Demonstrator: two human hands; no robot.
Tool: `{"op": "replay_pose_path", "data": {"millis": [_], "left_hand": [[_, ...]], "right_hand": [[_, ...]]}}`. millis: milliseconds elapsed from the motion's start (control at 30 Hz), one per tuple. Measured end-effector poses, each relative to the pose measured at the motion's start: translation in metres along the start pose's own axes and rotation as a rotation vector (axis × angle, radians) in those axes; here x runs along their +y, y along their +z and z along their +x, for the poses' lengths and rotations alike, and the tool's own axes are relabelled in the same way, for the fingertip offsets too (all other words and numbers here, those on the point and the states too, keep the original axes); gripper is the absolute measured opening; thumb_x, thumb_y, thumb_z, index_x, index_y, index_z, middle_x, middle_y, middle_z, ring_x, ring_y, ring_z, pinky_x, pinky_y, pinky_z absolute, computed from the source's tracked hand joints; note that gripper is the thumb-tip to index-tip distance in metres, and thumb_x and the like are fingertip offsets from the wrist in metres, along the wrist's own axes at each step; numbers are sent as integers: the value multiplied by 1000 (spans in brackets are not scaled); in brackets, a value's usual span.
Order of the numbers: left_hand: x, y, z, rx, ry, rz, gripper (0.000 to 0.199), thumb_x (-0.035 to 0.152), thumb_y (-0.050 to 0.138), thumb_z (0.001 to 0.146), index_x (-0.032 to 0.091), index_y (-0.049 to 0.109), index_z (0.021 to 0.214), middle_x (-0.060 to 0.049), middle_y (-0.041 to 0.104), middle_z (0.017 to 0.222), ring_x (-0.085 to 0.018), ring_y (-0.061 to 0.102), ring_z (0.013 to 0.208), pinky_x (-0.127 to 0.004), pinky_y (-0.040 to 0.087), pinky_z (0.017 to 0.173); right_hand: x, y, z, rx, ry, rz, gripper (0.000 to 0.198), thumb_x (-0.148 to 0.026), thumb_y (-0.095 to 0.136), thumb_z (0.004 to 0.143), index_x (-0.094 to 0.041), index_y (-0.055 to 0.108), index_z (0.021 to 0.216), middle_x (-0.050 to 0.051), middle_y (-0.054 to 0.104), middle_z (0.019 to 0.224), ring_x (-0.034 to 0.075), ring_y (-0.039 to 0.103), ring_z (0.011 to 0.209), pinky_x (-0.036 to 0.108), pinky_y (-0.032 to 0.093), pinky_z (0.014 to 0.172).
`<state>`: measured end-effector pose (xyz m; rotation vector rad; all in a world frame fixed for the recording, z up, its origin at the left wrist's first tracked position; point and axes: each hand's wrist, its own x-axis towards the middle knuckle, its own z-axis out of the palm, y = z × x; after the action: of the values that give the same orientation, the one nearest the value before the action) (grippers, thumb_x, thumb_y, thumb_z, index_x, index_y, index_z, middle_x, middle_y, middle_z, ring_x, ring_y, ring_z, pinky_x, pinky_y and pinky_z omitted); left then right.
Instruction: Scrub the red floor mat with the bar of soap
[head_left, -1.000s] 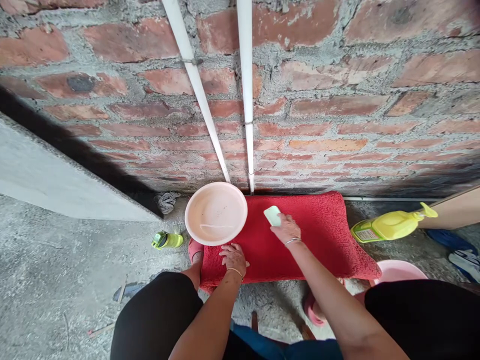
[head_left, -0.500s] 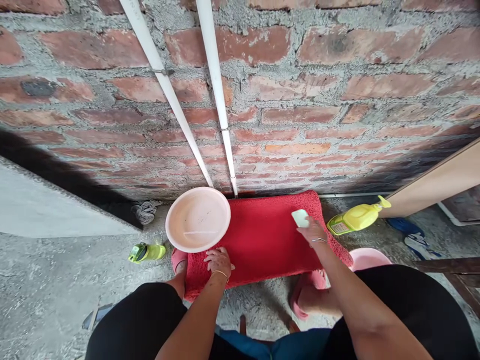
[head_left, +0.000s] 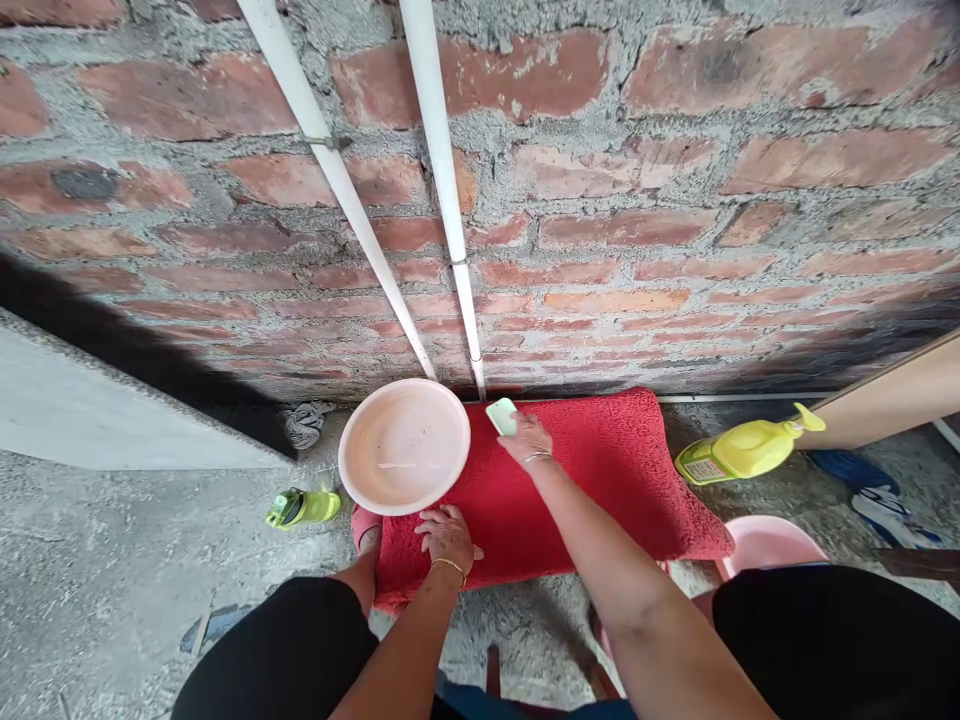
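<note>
A red shaggy mat [head_left: 592,480] lies spread out in front of me, its right part draped downward. My right hand [head_left: 531,438] is closed on a flat, pale green oblong thing with rounded corners [head_left: 502,416], held against the mat's upper left part; its underside is hidden. My left hand [head_left: 448,537] lies open on the mat's lower left part, fingers spread. Just above that hand, a pink basin [head_left: 405,450] with some water in it stands at the mat's left end, close to the right hand too.
A yellow pump bottle [head_left: 739,452] stands right of the mat, with another pink basin [head_left: 776,545] below it. Left on the floor are a small green bottle [head_left: 304,508] and a bundled grey cloth [head_left: 305,425]. Two white pipes [head_left: 450,200] run down the brick wall [head_left: 585,250].
My right hand has moved left across the mat with the pale green oblong thing, from its right end to near the basin. My left hand stays on the mat. The view has shifted slightly.
</note>
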<state>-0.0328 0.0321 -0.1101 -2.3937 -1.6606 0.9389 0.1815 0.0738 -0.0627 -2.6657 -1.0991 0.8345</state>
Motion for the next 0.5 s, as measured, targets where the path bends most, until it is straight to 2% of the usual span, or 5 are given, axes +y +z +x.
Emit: {"op": "replay_pose_path", "data": {"millis": [100,200,267,333,500], "left_hand": [[-1,-4,2,-8,18,37,99,57,78,56,9,48,136,-37,50,132,-51,57,107,-40,52,59],[-2,-5,3,-3,34,54,98,60,77,56,7,49,133,-38,50,130,-51,59,104,-38,51,57],[-3,-5,3,4,42,54,100,62,77,55,7,49,133,-39,50,130,-51,59,104,-38,51,58],[-3,-5,2,3,36,50,99,62,77,55,8,49,133,-38,50,130,-50,58,105,-39,51,59],[-3,-5,1,7,23,14,98,60,77,56,8,47,134,-39,47,132,-49,57,107,-40,51,62]], "right_hand": [[-31,4,13,-63,-110,-96,59,-44,60,80,-28,44,134,11,49,131,26,53,114,37,44,89],[-11,-2,22,-58,-108,-143,61,-41,63,78,-27,46,134,12,49,130,26,54,113,37,43,90],[27,-13,26,-15,-50,-119,62,-42,65,76,-27,47,134,11,51,127,25,56,111,36,43,91],[78,-28,24,51,54,-65,62,-44,65,76,-28,47,134,9,52,127,24,57,111,35,43,92],[214,-70,0,145,464,57,68,-49,65,76,-25,45,136,13,51,128,27,61,109,39,46,90]]}}
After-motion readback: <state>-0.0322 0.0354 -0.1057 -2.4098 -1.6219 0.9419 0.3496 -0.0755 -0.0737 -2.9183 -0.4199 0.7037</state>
